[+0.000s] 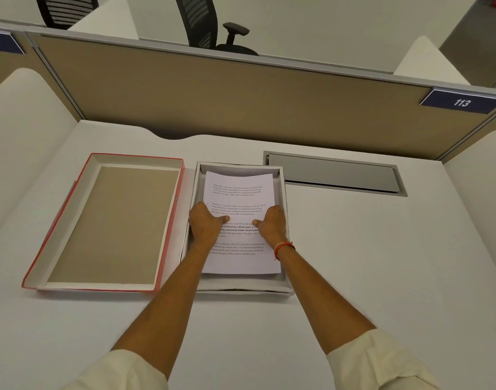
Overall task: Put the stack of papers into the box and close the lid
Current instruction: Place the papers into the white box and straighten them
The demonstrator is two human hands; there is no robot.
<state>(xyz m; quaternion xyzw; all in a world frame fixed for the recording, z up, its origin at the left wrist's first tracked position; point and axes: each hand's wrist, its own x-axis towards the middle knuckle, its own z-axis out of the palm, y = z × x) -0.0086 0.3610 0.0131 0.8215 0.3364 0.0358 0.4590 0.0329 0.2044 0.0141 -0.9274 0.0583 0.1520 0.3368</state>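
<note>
**A:** Stack of papers (239,220) sits inside the box (282,287), printed side up, far edge bowed up slightly. Only one view for us, the head camera, so that's all we go through.

**B:** Box position?

**A:** Centre of the white desk (353,263), open. We see its pale walls all round the sheets, with a gap at the near end between paper and wall.

**B:** Hands?

**A:** Both forearms reach straight forward from the bottom of frame, cream sleeves (382,361) rolled up to about the elbow. Left hand (206,223) grips the left edge of the stack: thumb lying on top pointing inward, fingers curled down out of sight between paper and box wall. Right hand (272,222) mirrors it on the right edge, thumb on top pointing left, fingers hidden under the edge. So both are clamped on the paper, not spread. Orange thread band (283,247) on the right wrist.

**B:** Is the stack flat on the bottom?

**A:** We cannot tell; the hands hide the side edges.

**B:** Lid?

**A:** Lid (106,223) lies upside down just left of the box, red rim, brown inside, almost touching it. Grey cable hatch (334,173) in the desk, back right, near the box's far corner. Tan partition (241,94) behind.
</note>
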